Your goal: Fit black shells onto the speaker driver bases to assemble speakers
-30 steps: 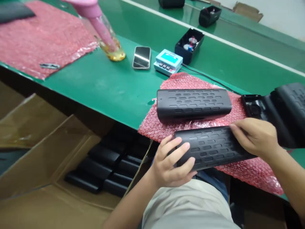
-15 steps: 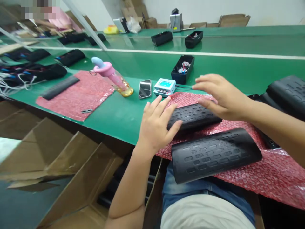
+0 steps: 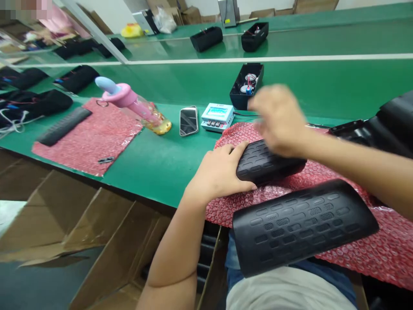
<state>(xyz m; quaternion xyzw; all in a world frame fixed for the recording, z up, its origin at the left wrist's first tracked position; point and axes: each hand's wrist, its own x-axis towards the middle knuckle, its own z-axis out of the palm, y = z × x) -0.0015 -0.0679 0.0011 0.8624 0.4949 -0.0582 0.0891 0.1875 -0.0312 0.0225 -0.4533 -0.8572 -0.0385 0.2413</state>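
Observation:
My left hand (image 3: 222,172) wraps round the left end of a black speaker housing (image 3: 258,161) with a pattern of oblong recesses. The housing lies on red bubble wrap (image 3: 222,211). Above its right part hangs my right hand (image 3: 279,120), curled into a fist and blurred by motion, with nothing visible in it. Whether the fist touches the housing I cannot tell. Nearer to me, a curved black cover (image 3: 303,224) with the same pattern rests partly on the bubble wrap and juts over the bench edge.
Beyond the hands are a light-blue meter (image 3: 217,117), a phone (image 3: 189,121), a pink-topped bottle (image 3: 135,105) and an opened housing with wires (image 3: 247,86). More black parts (image 3: 387,125) lie at right. Cardboard boxes (image 3: 106,241) stand below the green bench (image 3: 155,172).
My left hand has come down from hovering and closed round the housing's left end. My right hand has gone from spread fingers to a fist. The view has shifted slightly.

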